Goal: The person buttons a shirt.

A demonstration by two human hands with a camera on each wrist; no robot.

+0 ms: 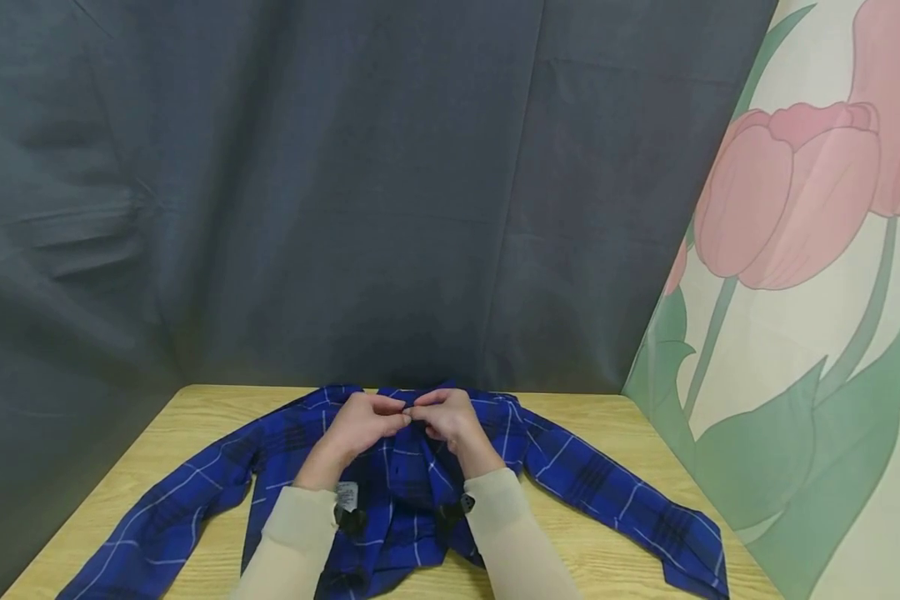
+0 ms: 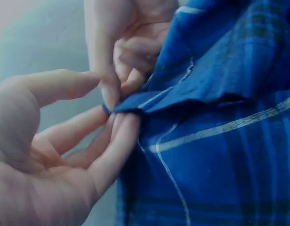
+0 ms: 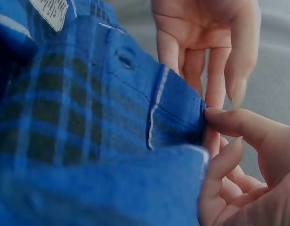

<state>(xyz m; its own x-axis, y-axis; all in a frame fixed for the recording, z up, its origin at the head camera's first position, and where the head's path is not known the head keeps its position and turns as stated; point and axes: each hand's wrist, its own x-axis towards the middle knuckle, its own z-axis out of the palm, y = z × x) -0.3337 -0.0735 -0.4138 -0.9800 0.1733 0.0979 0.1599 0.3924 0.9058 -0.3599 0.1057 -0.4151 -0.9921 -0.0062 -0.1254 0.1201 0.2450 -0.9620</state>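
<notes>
A blue plaid long-sleeved shirt (image 1: 412, 479) lies open on the table, its collar end at the far edge. My left hand (image 1: 363, 425) and right hand (image 1: 450, 417) meet at the front edge near the collar. In the right wrist view, my right hand (image 3: 248, 165) pinches the corner of the edge between thumb and finger. A buttonhole (image 3: 125, 59) shows on the band beside it. In the left wrist view, the bent fingers of my left hand (image 2: 55, 169) hold the same edge from below, with the thumb lifted off the cloth.
The wooden table (image 1: 570, 533) carries the shirt, its sleeves spread to both sides. A white label (image 1: 347, 496) shows inside the shirt. Behind the table hangs a dark grey curtain (image 1: 390, 192); a wall with painted tulips (image 1: 787, 192) stands at the right.
</notes>
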